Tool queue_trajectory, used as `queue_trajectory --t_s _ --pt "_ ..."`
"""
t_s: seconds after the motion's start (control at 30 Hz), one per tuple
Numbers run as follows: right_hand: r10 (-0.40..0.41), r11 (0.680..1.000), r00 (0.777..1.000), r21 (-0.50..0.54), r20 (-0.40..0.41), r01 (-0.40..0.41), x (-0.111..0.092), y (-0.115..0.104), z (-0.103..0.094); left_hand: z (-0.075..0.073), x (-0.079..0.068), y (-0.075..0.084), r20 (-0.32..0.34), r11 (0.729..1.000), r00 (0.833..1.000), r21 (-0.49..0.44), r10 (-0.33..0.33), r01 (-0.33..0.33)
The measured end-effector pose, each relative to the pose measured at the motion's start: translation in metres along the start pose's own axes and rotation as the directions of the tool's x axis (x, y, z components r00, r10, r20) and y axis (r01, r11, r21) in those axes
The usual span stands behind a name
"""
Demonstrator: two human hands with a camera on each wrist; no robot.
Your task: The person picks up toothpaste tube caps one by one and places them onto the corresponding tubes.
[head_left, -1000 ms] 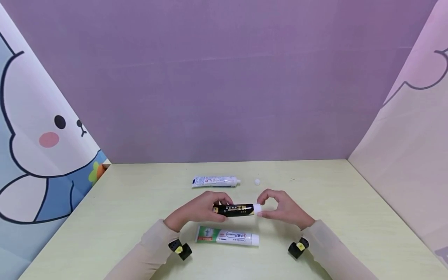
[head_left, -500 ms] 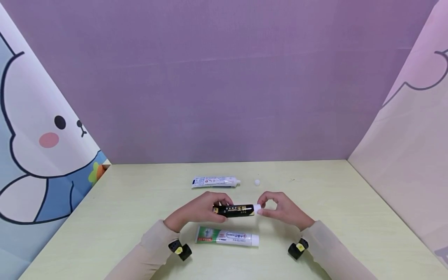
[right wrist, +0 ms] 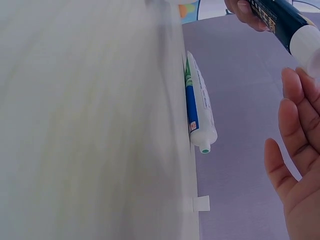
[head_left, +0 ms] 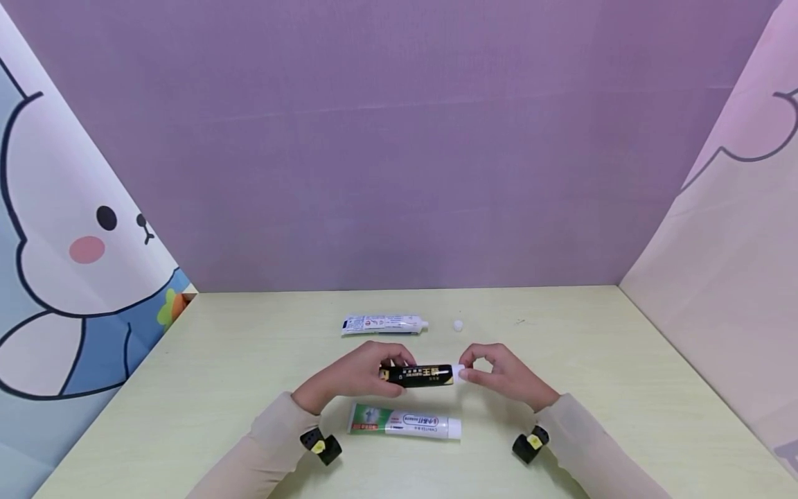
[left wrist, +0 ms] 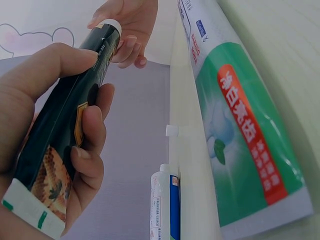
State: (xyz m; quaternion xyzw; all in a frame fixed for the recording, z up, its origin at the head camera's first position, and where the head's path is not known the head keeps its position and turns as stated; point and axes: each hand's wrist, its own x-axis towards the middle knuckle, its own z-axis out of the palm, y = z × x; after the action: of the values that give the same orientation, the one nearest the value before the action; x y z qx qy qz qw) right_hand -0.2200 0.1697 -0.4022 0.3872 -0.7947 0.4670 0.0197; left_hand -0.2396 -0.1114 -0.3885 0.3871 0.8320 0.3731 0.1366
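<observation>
At the far left, a light printed panel with a white cartoon animal [head_left: 50,201] borders the pale wooden bench [head_left: 218,360], and between this panel and the left grip [head_left: 355,374] there is a wide part of the bench surface. The left grip is closed around a black, shiny tube with golden letters [head_left: 414,376], with the thumb on one side and the fingers curled on the other; the flat crimped end of it is near the palm, as the left wrist view shows. The tube lies about level, between the two hands, and points to the right. Just behind it rests a white-and-blue tube with a bare nozzle [head_left: 383,324], near the back edge, where a purple wall [head_left: 399,152] rises. In front of it, closer to the person, lies a green-and-white tube with a white cap [head_left: 405,421]. To the right of the bare nozzle stands a small loose white cap [head_left: 458,325], apart from it. The right grip [head_left: 503,373] is narrow: it pinches the white end cap [head_left: 457,373] of the black tube. Further right, the bench surface extends broadly to a pale pink panel [head_left: 736,291].
</observation>
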Motion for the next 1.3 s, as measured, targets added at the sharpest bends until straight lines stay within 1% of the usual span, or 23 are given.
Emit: queue_trajectory --t_s 0.33,0.6,0.8,0.87,1.03,1.13,1.23,1.3 --pt "0.02 1.0 1.0 -0.003 0.008 -0.02 0.0001 -0.0007 0.0001 0.0001 0.0008 -0.001 -0.002 1.0 1.0 0.016 0.019 -0.019" --pt "-0.013 1.0 1.0 -0.001 0.021 0.013 0.0003 0.0028 -0.0002 0.0004 0.0019 -0.0016 0.003 1.0 1.0 0.012 0.024 -0.024" --pt "0.025 1.0 1.0 0.0 -0.008 -0.025 0.0004 0.0011 -0.0011 0.0006 0.0029 -0.0013 0.003 1.0 1.0 0.014 0.011 -0.011" --pt "0.016 1.0 1.0 0.007 -0.018 -0.015 0.001 -0.0004 -0.001 0.0006 0.003 -0.0015 0.003 1.0 1.0 0.014 0.009 -0.009" --pt "-0.075 0.997 0.997 0.021 -0.032 0.076 0.003 -0.0036 0.0009 0.0003 0.0029 -0.0025 0.001 1.0 1.0 0.01 0.009 -0.009" --pt "-0.12 0.993 0.992 0.006 -0.043 0.12 0.0035 -0.0041 0.0018 0.0004 0.0028 -0.0024 0.004 1.0 1.0 0.012 0.011 -0.011" --pt "-0.127 0.992 0.99 -0.019 -0.058 0.127 0.0037 -0.0041 0.0019 0.0002 0.0026 -0.0023 0.006 1.0 1.0 0.012 0.014 -0.014" --pt "-0.11 0.994 0.992 -0.029 -0.068 0.109 0.0035 -0.0045 0.0016 -0.0002 0.0025 -0.0021 0.006 1.0 1.0 0.009 0.017 -0.017"
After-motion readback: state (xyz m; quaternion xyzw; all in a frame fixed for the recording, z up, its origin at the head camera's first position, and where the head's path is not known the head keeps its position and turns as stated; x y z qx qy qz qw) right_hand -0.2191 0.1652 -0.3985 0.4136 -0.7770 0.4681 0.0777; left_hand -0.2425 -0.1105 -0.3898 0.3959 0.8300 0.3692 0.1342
